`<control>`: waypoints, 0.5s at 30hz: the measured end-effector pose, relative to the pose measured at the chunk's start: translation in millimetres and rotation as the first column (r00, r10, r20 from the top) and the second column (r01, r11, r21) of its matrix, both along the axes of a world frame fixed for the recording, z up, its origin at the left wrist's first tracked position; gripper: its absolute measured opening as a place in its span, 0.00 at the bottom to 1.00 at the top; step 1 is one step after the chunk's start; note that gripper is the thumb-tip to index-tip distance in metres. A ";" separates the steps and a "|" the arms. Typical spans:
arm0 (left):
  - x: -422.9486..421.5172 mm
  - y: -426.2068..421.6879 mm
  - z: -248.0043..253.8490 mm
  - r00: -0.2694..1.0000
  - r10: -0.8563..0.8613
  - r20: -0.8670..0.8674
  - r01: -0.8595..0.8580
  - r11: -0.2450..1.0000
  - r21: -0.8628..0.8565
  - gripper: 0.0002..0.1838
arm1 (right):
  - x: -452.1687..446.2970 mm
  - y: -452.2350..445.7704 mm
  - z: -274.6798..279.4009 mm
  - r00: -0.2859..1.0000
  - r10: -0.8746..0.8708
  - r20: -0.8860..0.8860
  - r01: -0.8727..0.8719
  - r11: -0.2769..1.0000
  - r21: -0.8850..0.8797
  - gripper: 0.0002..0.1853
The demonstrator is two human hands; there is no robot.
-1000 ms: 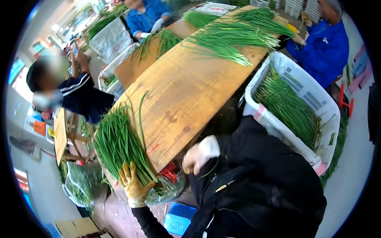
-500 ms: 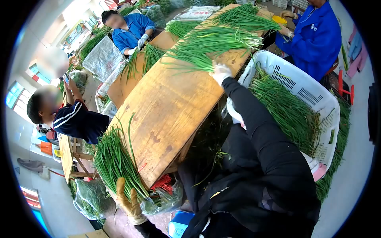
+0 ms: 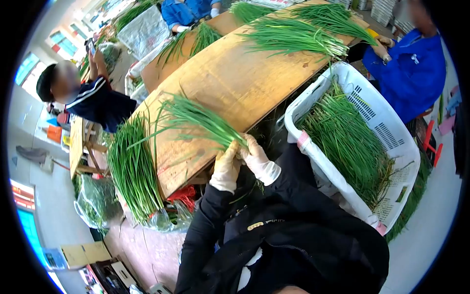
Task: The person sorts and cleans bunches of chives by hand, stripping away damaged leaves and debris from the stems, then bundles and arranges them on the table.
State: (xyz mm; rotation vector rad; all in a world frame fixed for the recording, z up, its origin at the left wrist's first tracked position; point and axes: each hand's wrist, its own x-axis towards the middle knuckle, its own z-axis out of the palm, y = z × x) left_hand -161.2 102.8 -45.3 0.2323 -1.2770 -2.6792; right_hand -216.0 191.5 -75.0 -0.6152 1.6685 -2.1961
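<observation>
A small bunch of garlic chives (image 3: 203, 119) is held at its stem end by both my gloved hands, over the near edge of the wooden table (image 3: 230, 100). My left hand (image 3: 226, 165) is closed round the stems from the left. Pressed against it, my right hand (image 3: 257, 158) has its fingers closed on the same stem ends. The leaves fan out to the left across the board. A thick heap of chives (image 3: 132, 169) hangs over the table's left end, and a larger bundle (image 3: 298, 36) lies at the far end.
Right of me stands a white plastic basket (image 3: 350, 183) full of loose chives. A person in blue (image 3: 411, 73) sits beyond it; another person in blue (image 3: 188, 12) works across the table. A third person (image 3: 100, 105) stands at left. Red ties (image 3: 183, 196) hang under the table corner.
My right hand has come back from the far bundle with a small bunch of chives. My left hand has moved from beside the left heap to the stems. The view has shifted.
</observation>
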 end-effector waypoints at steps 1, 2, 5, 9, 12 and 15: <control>-1.4 -1.4 6.3 0.998 0.038 0.052 -0.034 0.996 -0.087 0.18 | 1.2 6.6 11.9 0.999 0.002 0.048 -0.002 1.000 0.002 0.17; -2.0 -0.7 19.8 0.992 0.080 0.100 -0.061 0.983 -0.175 0.16 | 0.4 11.6 23.9 0.995 0.002 0.095 -0.003 1.000 0.005 0.17; -4.3 7.3 37.9 0.974 0.228 -0.008 -0.228 0.974 -0.019 0.15 | -14.8 17.8 55.1 0.997 -0.003 0.071 0.005 1.000 -0.024 0.19; 10.6 -15.3 11.1 0.989 0.019 0.144 -0.054 0.969 0.243 0.24 | -57.5 22.2 32.9 0.983 0.170 0.065 -0.178 0.972 0.153 0.26; 22.9 -12.0 15.0 0.977 -0.126 0.174 0.058 0.934 0.352 0.30 | -93.9 32.5 0.8 0.957 0.189 0.222 -0.274 0.845 0.460 0.33; 34.5 -13.0 5.1 0.962 -0.203 0.182 0.126 0.923 0.363 0.32 | -99.8 56.9 11.6 0.899 0.178 0.400 -0.337 0.865 0.372 0.36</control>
